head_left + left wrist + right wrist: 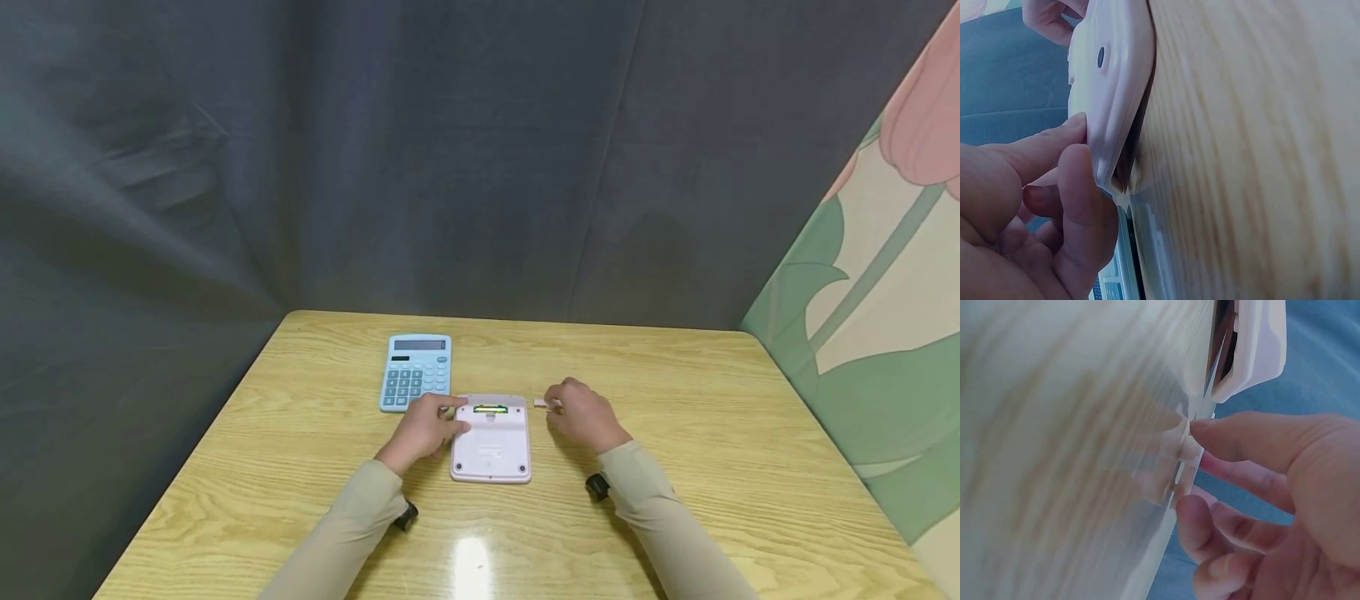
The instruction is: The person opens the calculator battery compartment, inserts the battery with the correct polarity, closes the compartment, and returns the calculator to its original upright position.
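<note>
A pink calculator (491, 450) lies face down on the table, its battery slot uncovered and a green-and-yellow battery (491, 409) showing in it. My left hand (426, 429) holds the calculator by its left edge, thumb and index finger at the side and upper left corner. Just right of the calculator, my right hand (583, 413) pinches a small pale pink battery cover (540, 403) low over the tabletop. In the right wrist view the thumb and fingers partly hide this cover (1192, 453).
A light blue calculator (416, 373) lies face up behind my left hand, close to the pink one. The wooden table (300, 467) ends at a dark curtain (450, 167) at the back. A flower-patterned panel (885, 333) borders its right side.
</note>
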`<state>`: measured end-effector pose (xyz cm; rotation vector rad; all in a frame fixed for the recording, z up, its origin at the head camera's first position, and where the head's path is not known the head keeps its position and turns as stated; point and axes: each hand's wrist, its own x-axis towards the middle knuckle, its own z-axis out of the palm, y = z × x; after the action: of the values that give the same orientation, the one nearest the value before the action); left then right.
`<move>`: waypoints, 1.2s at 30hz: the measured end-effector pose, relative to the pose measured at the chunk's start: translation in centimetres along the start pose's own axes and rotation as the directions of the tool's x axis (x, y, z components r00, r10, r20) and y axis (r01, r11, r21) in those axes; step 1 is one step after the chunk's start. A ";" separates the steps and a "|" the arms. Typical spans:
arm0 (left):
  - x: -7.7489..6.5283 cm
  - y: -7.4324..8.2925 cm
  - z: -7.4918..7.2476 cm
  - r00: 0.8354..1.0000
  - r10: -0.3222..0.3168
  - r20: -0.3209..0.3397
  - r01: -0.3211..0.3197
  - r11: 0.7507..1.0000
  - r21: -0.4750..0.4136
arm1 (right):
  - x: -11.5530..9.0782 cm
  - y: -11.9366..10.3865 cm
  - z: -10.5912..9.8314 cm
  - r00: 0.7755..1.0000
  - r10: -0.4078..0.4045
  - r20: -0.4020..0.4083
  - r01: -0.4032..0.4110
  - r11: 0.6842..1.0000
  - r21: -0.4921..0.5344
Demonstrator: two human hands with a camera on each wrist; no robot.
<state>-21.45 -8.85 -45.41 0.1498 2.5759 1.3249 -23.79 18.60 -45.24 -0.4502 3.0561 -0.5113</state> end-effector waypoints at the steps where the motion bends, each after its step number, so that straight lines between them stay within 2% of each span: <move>1: 0.0 0.0 0.0 1.000 0.001 -0.001 -0.001 1.000 0.001 | 0.0 0.0 0.0 1.000 0.007 0.001 -0.007 1.000 -0.003; 8: 0.1 -0.1 0.2 1.000 0.010 0.000 -0.010 1.000 0.003 | 0.2 -0.1 0.2 0.998 0.059 0.013 -0.060 0.998 0.008; 13: 0.1 -0.1 0.1 1.000 0.020 -0.001 -0.020 1.000 0.005 | 0.4 0.0 0.3 0.998 0.066 0.010 -0.067 0.997 0.030; 17: 0.1 -0.2 0.1 1.000 0.015 0.000 -0.015 1.000 0.001 | 0.4 -0.1 0.4 0.997 0.077 -0.009 -0.077 0.996 0.054; 21: 0.1 -0.2 0.1 1.000 0.006 -0.002 -0.006 1.000 -0.002 | 0.3 -0.6 0.2 0.994 0.084 -0.065 -0.077 0.992 0.097; 27: 0.1 -0.2 0.1 1.000 0.004 -0.004 -0.004 1.000 -0.009 | 0.2 -1.8 -0.3 0.989 0.047 -0.140 -0.024 0.987 0.159; 33: 0.2 -0.3 0.2 1.000 0.021 -0.010 -0.021 1.000 -0.021 | 0.2 -3.3 -0.4 0.993 -0.017 -0.115 0.042 0.974 0.222; 36: 0.2 -0.3 0.2 1.000 0.023 -0.009 -0.023 1.000 -0.019 | 0.2 -4.1 -0.3 0.994 -0.027 -0.105 0.050 0.973 0.226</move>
<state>-21.62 -8.84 -45.81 0.1713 2.5753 1.3609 -22.87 14.92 -43.65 -0.4892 3.0340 -0.9028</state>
